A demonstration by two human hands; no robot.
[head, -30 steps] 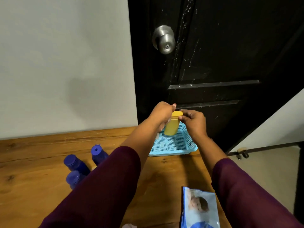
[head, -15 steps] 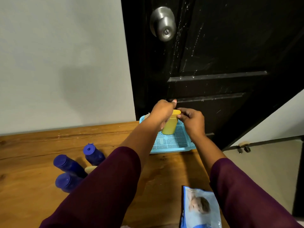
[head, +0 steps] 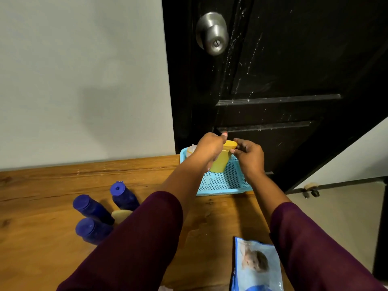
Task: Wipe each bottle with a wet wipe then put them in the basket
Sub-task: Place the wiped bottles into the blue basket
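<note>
**Yellow bottle upright over basket, held from both sides**

We found the small yellow plastic bottle held upright, its long axis close to vertical and its cap uppermost, directly above the far half of the shallow light-blue perforated plastic basket. We could not tell whether its base touched the basket floor or hung just above it.

The left hand was wrapped around the bottle's left side, closed on the body. The right hand lay on the opposite side, its fingertips pinched narrowly at the cap rim. The bottle therefore stood between the two hands, both equally close to it.

A second pale item showed in the basket's far left corner, too hidden to identify. No wet wipe was visible in either hand.

In our judgement the coming move turns on a straight downward release, since bottle and basket were already aligned.

Three dark blue plastic bottles lay grouped on the wooden table, well apart to the left, nearer the left arm. The blue wet-wipe packet lay near the right sleeve.
</note>
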